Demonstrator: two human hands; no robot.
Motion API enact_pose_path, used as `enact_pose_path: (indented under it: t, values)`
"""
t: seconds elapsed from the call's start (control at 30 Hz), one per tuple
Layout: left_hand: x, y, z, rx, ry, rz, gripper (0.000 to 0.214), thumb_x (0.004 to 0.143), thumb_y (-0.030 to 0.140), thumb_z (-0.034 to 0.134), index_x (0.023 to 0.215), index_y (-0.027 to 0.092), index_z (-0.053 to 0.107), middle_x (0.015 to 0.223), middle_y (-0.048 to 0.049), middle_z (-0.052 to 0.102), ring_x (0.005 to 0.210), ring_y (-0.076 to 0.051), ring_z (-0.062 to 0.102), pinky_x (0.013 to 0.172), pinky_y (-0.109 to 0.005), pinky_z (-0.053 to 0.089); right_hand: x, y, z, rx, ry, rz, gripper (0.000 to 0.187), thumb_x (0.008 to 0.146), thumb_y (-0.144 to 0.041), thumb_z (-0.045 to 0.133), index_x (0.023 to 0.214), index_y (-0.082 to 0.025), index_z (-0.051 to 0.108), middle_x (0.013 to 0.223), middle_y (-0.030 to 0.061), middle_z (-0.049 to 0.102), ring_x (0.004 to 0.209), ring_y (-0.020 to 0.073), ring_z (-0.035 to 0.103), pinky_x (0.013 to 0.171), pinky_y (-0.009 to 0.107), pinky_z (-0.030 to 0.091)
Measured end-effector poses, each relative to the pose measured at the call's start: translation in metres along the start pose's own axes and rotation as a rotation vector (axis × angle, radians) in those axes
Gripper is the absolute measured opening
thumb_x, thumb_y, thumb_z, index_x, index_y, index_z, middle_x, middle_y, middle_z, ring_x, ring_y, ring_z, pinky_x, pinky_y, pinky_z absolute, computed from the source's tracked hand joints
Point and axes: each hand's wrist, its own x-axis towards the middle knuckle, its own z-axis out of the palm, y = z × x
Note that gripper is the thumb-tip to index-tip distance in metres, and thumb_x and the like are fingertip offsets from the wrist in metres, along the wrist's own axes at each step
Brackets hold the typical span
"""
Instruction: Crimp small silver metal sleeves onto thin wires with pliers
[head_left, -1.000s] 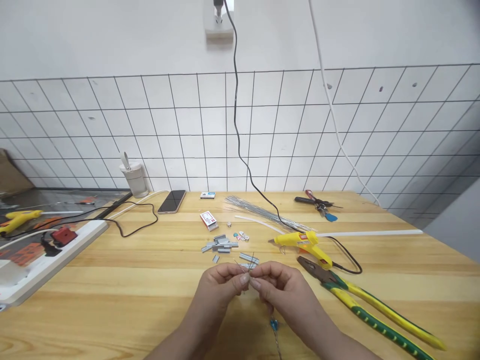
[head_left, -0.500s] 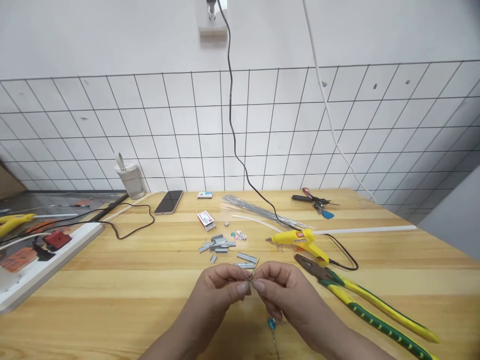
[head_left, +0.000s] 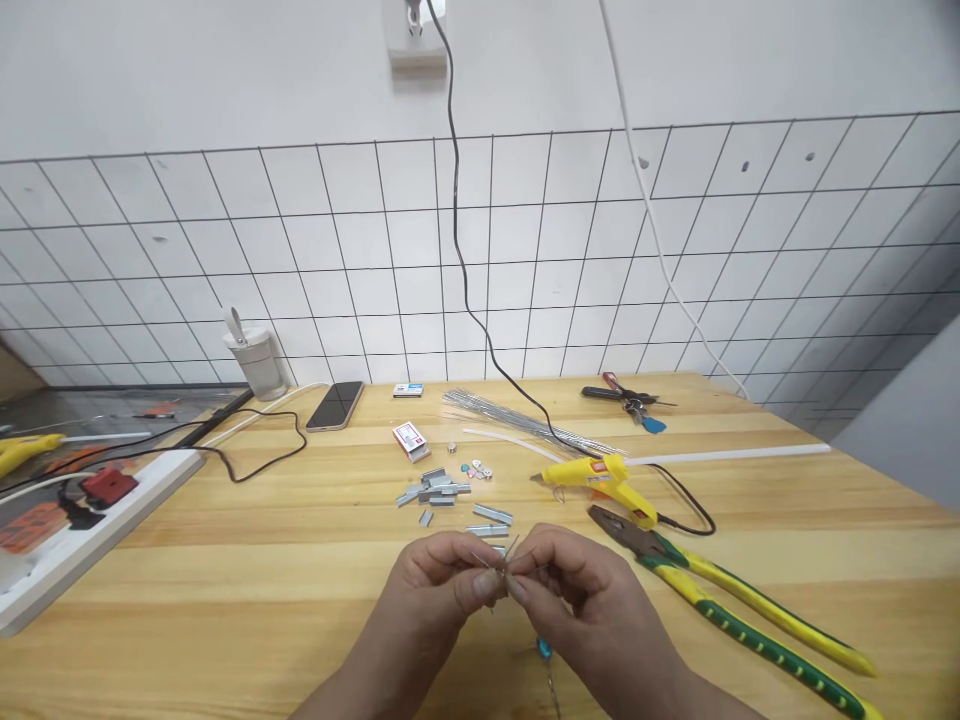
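Observation:
Near the table's front, my left hand (head_left: 442,590) and my right hand (head_left: 574,590) meet, thumbs and index fingers pinched on thin metal wire (head_left: 513,546). Short wire ends stick up and out between the fingertips; the rest of the wire is covered by my fingers. Just below my right hand hangs or lies a small blue piece (head_left: 544,648) with a twisted wire tail; I cannot tell whether it joins the wire I hold. Beyond my fingertips lie strips of staples (head_left: 491,514). To the right rest combination pliers (head_left: 637,535) with yellow and green handles.
A yellow glue gun (head_left: 589,472) with a white glue stick lies behind the pliers. Further back are a bundle of metal wires (head_left: 525,420), a staple box (head_left: 409,440), a phone (head_left: 335,406) and keys (head_left: 637,408). A white power strip (head_left: 161,490) stands at left.
Both hands stay pinched together at the wire. The fingers have shifted slightly, and the wire ends between them point a little differently. The view has moved a little.

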Motion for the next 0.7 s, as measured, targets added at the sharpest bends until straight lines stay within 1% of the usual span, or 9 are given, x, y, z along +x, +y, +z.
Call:
enact_pose_path:
  t: [0.1, 0.17, 0.23, 0.33, 0.4, 0.57, 0.7]
  values:
    - [-0.0012, -0.0005, 0.0012, -0.012, -0.011, -0.004, 0.006, 0.064, 0.015, 0.072, 0.069, 0.017, 0.070, 0.068, -0.0031, 0.068, 0.072, -0.017, 0.057, 0.075, -0.032, 0.039, -0.0004, -0.0019, -0.0007, -0.132, 0.033, -0.190, 0.010, 0.075, -0.022, 0.057, 0.066, -0.019, 0.056, 0.058, -0.0006, 0.053, 0.050, 0.0088, 0.047, 0.046, 0.020, 0.040]
    - [-0.0017, -0.0008, 0.0011, -0.008, -0.014, -0.009, 0.007, 0.064, 0.015, 0.072, 0.070, 0.017, 0.070, 0.069, -0.0031, 0.069, 0.071, -0.017, 0.058, 0.073, -0.032, 0.040, -0.0002, -0.0030, -0.0017, -0.206, 0.046, -0.274, 0.009, 0.075, -0.018, 0.056, 0.066, -0.019, 0.055, 0.057, -0.0011, 0.053, 0.049, 0.0084, 0.047, 0.046, 0.019, 0.040]
    - [-0.0021, -0.0010, 0.0003, 0.004, -0.020, -0.003, 0.008, 0.064, 0.014, 0.072, 0.071, 0.018, 0.069, 0.069, -0.0028, 0.069, 0.071, -0.016, 0.058, 0.073, -0.031, 0.040, 0.0002, -0.0037, -0.0029, -0.263, 0.055, -0.327, 0.008, 0.075, -0.016, 0.056, 0.067, -0.019, 0.055, 0.056, -0.0014, 0.053, 0.048, 0.0081, 0.047, 0.046, 0.019, 0.040]
    - [-0.0028, -0.0009, -0.0011, 0.042, -0.019, 0.004, 0.008, 0.064, 0.014, 0.072, 0.070, 0.017, 0.068, 0.070, -0.0024, 0.068, 0.071, -0.016, 0.058, 0.074, -0.031, 0.041, 0.0001, -0.0046, -0.0047, -0.307, 0.051, -0.373, 0.007, 0.075, -0.015, 0.055, 0.070, -0.019, 0.058, 0.056, -0.0011, 0.053, 0.049, 0.0086, 0.048, 0.046, 0.019, 0.041]
    - [-0.0034, -0.0002, -0.0013, 0.069, 0.003, -0.005, 0.009, 0.063, 0.014, 0.073, 0.069, 0.017, 0.066, 0.070, -0.0024, 0.068, 0.071, -0.016, 0.059, 0.072, -0.030, 0.041, -0.0002, -0.0054, -0.0056, -0.321, 0.040, -0.390, 0.007, 0.074, -0.014, 0.055, 0.072, -0.019, 0.059, 0.056, -0.0006, 0.054, 0.049, 0.0091, 0.048, 0.046, 0.020, 0.041]
    - [-0.0041, 0.0029, 0.0006, 0.096, 0.020, 0.001, 0.012, 0.060, 0.017, 0.076, 0.067, 0.016, 0.066, 0.068, -0.0031, 0.067, 0.068, -0.016, 0.059, 0.068, -0.029, 0.043, -0.0005, -0.0074, -0.0068, -0.317, 0.033, -0.397, 0.010, 0.074, -0.013, 0.054, 0.072, -0.020, 0.061, 0.055, -0.0004, 0.054, 0.048, 0.0096, 0.048, 0.045, 0.020, 0.040]
    - [-0.0039, 0.0033, 0.0006, 0.142, 0.037, 0.034, 0.009, 0.060, 0.016, 0.075, 0.064, 0.017, 0.067, 0.067, -0.0018, 0.066, 0.067, -0.015, 0.058, 0.068, -0.028, 0.043, -0.0007, -0.0085, -0.0071, -0.306, 0.010, -0.400, 0.011, 0.074, -0.013, 0.054, 0.070, -0.020, 0.061, 0.055, -0.0003, 0.054, 0.047, 0.0089, 0.047, 0.044, 0.020, 0.039]
